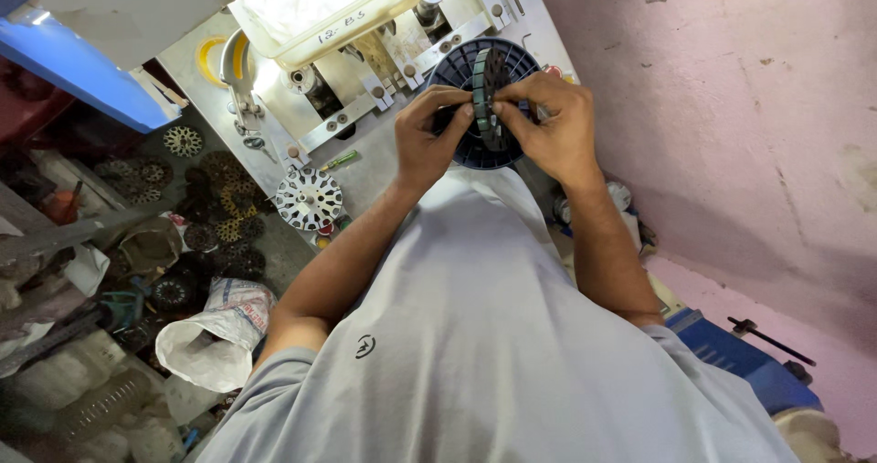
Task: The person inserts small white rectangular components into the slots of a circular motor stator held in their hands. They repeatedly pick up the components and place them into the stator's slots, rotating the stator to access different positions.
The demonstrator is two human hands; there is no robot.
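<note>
Both hands are pinching a slotted stator core.
The left hand (429, 134) and right hand (548, 125) are gripping the round laminated stator core (489, 93) edge-on, over a dark blue plastic spool (525, 61) on the winding machine (365, 89).

Light grey short-sleeved T-shirt, small dark emblem on the chest, bare forearms, no gloves
</note>
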